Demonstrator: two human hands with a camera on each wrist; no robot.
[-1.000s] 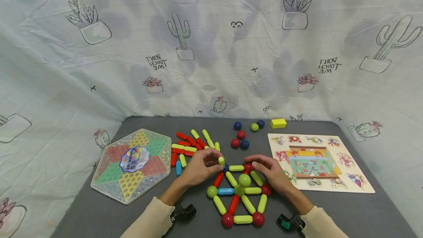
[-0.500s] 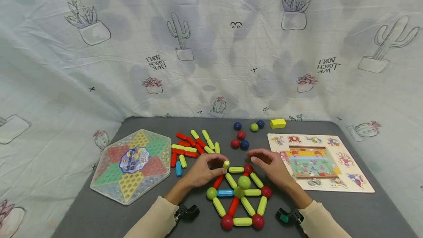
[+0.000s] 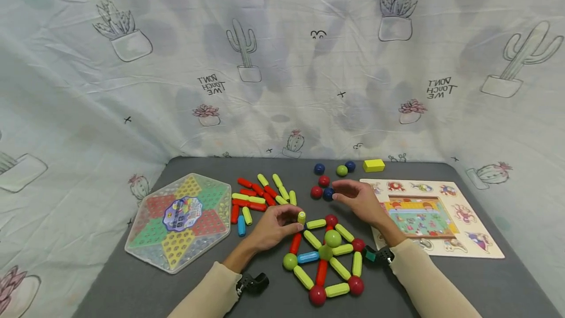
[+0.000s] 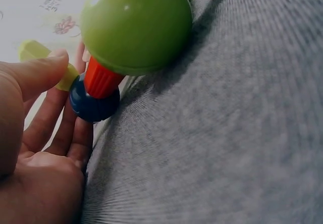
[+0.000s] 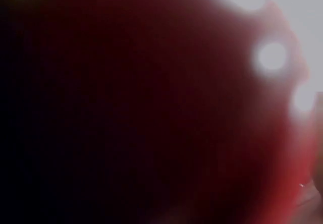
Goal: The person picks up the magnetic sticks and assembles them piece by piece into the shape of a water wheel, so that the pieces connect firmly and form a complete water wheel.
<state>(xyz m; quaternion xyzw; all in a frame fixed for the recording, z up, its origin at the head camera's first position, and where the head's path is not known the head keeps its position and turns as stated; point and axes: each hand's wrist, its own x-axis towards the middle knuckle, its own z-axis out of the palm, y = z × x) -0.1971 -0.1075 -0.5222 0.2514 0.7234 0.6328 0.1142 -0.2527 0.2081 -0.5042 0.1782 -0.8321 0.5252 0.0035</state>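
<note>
My left hand [image 3: 274,227] pinches a yellow-green rod [image 3: 301,217] that stands upright on a blue ball [image 4: 94,100] at the back-left corner of a flat ball-and-rod frame. A red rod [image 4: 102,77] leads from that ball to a green ball [image 4: 136,24], large in the left wrist view. At the frame's hub, another green ball [image 3: 333,238] sits raised. My right hand [image 3: 363,203] reaches over the table with fingers loosely bent, its fingertips right at a loose blue ball [image 3: 328,194]. A blurred red ball [image 5: 166,98] fills most of the right wrist view.
Loose red, yellow-green and blue rods [image 3: 249,200] lie left of the frame. Several loose balls, including a red ball [image 3: 316,192], and a yellow block [image 3: 373,165] are at the back. A hexagonal game board [image 3: 181,222] lies left, a wooden picture puzzle [image 3: 478,220] right.
My right hand has left the frame's back red ball and moved back to the loose balls. The frame has turned slightly. My left hand keeps pinching the upright rod.
</note>
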